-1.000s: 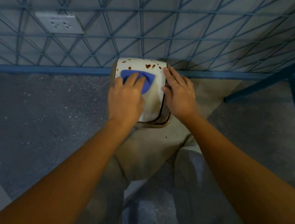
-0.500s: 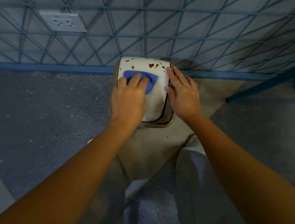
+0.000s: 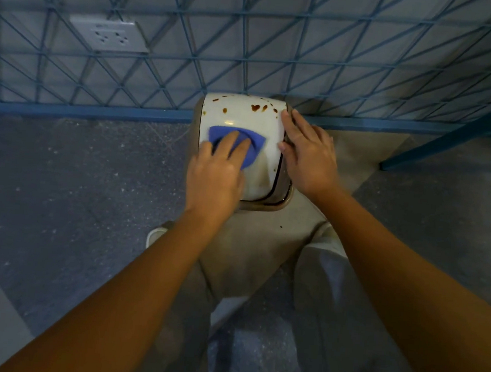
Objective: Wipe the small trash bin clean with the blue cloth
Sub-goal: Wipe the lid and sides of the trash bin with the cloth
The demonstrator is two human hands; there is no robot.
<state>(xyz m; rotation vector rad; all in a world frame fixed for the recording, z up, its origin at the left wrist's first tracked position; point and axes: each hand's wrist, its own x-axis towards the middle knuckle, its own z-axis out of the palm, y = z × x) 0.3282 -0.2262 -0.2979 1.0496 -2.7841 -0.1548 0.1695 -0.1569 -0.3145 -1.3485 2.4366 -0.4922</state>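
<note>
The small trash bin [image 3: 265, 161] stands on the floor against the wall, seen from above, with a white lid in a beige rim. Brown stains dot the lid's far edge and run along its right side. The blue cloth [image 3: 255, 146] lies on the lid's left middle, and my left hand [image 3: 214, 177] presses it down with the fingers flat on top. My right hand [image 3: 307, 158] rests flat on the bin's right edge, fingers spread and pointing to the wall.
A wall with a blue diagonal grid [image 3: 250, 52] rises right behind the bin, with a white socket [image 3: 110, 36] at the upper left. A blue frame leg [image 3: 450, 138] slants in at the right. My knees in light trousers [image 3: 261, 261] sit below the bin on the grey speckled floor.
My left hand has pulled the blue cloth back toward me and slightly left across the lid, uncovering more of the lid near the stained far edge. My right hand has stayed on the bin's right side.
</note>
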